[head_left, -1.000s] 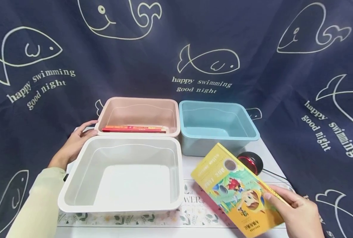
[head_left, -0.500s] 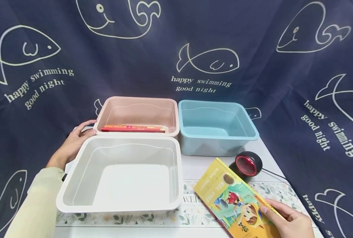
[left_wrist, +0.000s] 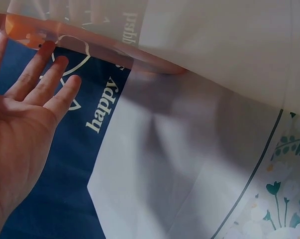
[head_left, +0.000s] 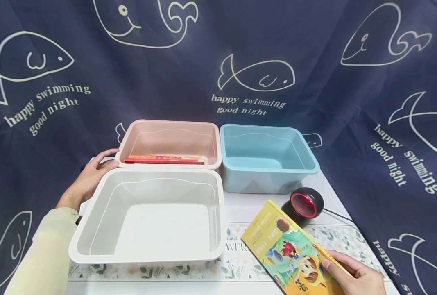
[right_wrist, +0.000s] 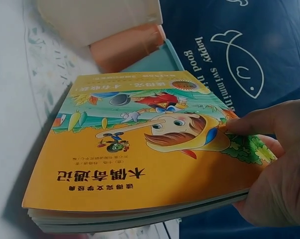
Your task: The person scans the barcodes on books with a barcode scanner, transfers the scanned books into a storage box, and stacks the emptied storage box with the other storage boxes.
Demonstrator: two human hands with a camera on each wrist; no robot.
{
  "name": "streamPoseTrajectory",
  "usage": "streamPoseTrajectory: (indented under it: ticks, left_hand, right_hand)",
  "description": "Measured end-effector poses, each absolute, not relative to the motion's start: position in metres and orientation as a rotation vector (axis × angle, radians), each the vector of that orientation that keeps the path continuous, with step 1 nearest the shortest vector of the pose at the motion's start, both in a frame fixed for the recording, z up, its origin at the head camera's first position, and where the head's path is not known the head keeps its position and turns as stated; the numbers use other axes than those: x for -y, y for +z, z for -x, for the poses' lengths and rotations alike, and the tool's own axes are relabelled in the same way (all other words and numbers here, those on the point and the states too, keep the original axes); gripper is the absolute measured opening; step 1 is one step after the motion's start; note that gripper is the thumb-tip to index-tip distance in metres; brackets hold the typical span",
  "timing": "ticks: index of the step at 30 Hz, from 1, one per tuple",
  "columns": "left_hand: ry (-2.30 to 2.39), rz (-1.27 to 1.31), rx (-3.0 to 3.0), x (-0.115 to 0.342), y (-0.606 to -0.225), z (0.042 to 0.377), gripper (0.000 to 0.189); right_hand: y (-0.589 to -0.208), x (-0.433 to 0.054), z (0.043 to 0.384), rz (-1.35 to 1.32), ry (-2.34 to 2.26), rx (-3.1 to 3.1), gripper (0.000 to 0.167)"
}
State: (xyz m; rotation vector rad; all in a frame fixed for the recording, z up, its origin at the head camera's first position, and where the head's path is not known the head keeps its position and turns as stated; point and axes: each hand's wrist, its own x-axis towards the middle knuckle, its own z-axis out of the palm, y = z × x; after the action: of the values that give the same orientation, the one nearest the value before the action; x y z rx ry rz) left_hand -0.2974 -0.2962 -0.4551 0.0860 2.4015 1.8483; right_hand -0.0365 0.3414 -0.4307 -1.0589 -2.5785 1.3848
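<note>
A yellow-covered picture book point(head_left: 284, 250) with a long-nosed cartoon figure is in my right hand point(head_left: 360, 273), at the front right over the table. My right thumb lies on the cover, and the fingers go underneath, as the right wrist view of the book point(right_wrist: 154, 144) shows. My left hand point(head_left: 87, 180) touches the left side of the pink bin point(head_left: 174, 139); in the left wrist view the fingers of the left hand point(left_wrist: 28, 117) are fairly straight. Inside the pink bin, thin red and orange items point(head_left: 163, 161) with printed lettering lie along the near wall; their kind is unclear.
A white bin point(head_left: 166, 184) stands before the pink one, and a blue bin point(head_left: 270, 178) to its right. Behind the book is a black round device point(head_left: 302, 205) with a red-lit face and a cable. A dark printed curtain point(head_left: 314, 94) hangs around the table.
My right hand has brought the book down and nearer to me, uncovering more of the black device. The left hand stays at the pink bin, and the bins have not moved.
</note>
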Motion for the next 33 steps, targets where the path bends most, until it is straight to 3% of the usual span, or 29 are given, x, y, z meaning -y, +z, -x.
streamPoseTrajectory:
  ticks: [11, 24, 33]
  left_hand:
    - [1.819, -0.098, -2.432, 0.299, -0.453, 0.297, 0.063]
    - [1.803, -0.119, -2.452, 0.296, -0.454, 0.294, 0.061]
    - [1.807, -0.124, -2.441, 0.296, -0.452, 0.295, 0.061]
  right_hand:
    - [-0.393, -0.332, 0.056, 0.667, 1.277, 2.557, 0.047]
    - [-0.337, -0.313, 0.109, 0.210, 1.542, 2.288, 0.032]
    - [-0.305, -0.301, 0.151, -0.041, 1.471, 2.315, 0.028]
